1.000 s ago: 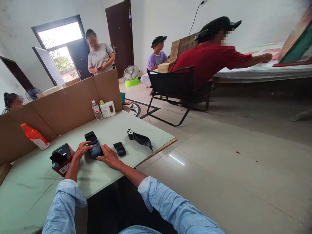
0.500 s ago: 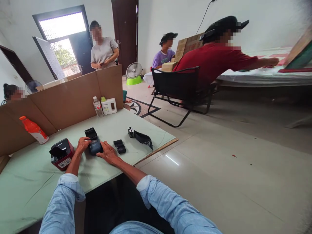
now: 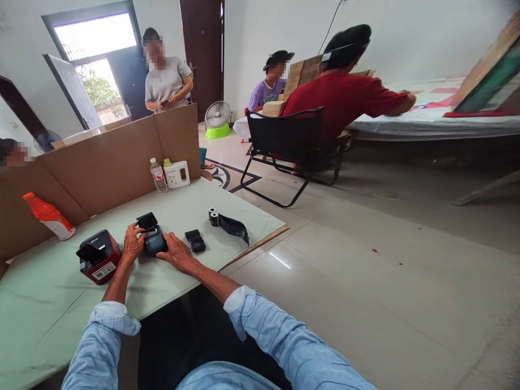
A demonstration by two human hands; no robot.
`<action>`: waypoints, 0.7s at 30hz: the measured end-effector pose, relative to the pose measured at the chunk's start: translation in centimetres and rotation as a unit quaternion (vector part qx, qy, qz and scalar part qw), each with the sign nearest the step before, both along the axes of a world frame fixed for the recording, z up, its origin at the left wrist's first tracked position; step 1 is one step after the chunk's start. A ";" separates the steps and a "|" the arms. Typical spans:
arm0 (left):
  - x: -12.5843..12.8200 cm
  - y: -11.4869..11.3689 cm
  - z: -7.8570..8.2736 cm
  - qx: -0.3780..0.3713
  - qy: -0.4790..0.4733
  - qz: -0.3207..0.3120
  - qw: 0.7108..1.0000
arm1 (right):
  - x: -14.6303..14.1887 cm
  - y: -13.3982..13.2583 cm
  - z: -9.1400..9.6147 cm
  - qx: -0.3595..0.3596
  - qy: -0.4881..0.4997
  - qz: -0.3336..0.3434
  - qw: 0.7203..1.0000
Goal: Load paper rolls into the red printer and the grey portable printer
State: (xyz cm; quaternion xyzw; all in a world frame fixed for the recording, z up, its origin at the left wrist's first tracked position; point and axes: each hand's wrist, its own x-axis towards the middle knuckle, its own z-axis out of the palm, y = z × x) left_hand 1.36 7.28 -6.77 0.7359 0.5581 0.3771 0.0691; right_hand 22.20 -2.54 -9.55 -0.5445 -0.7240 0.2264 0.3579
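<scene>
A small dark blue-grey portable printer (image 3: pixel 154 247) lies on the pale green tabletop (image 3: pixel 184 201) with its black lid (image 3: pixel 147 220) tipped back and something pale showing in the opening. My left hand (image 3: pixel 133 242) is closed on its left side, fingertips at the opening's edge. From the right, my right hand (image 3: pixel 175 251) grips the body, thumb at the front corner. A black-and-red boxy device (image 3: pixel 99 257) with a raised flap stands left of my left hand. To the right are a black open case-like item (image 3: pixel 195 241) and small rolls (image 3: pixel 213 218) trailing a black strip (image 3: pixel 233 227).
A cardboard screen (image 3: pixel 117 162) lines the table's back. Before it stand an orange bottle (image 3: pixel 49 215), a clear bottle (image 3: pixel 158 176) and a white jug (image 3: pixel 177 174). A person in red sits on a black chair (image 3: pixel 284 138) beyond; two others and part of another are farther back.
The view has shifted slightly, so the scene sits a little farther left. My left hand's fingers have moved slightly off the opening, exposing more of it. The person in red has turned their head away.
</scene>
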 end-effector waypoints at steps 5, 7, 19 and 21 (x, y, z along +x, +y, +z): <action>-0.2 -0.5 -0.1 0.041 0.033 0.002 0.999 | 2.2 -0.1 0.5 0.126 -0.048 0.017 0.991; 0.0 -0.7 -0.1 0.036 0.030 0.000 0.999 | 4.1 0.0 1.2 0.149 -0.085 -0.022 0.985; 1.3 0.5 5.0 -0.034 0.010 0.038 0.999 | 8.4 -0.3 1.9 -0.070 -0.181 -0.139 0.971; 1.4 0.8 5.6 -0.054 0.015 0.040 0.998 | 8.5 -0.3 2.0 -0.084 -0.182 -0.144 0.969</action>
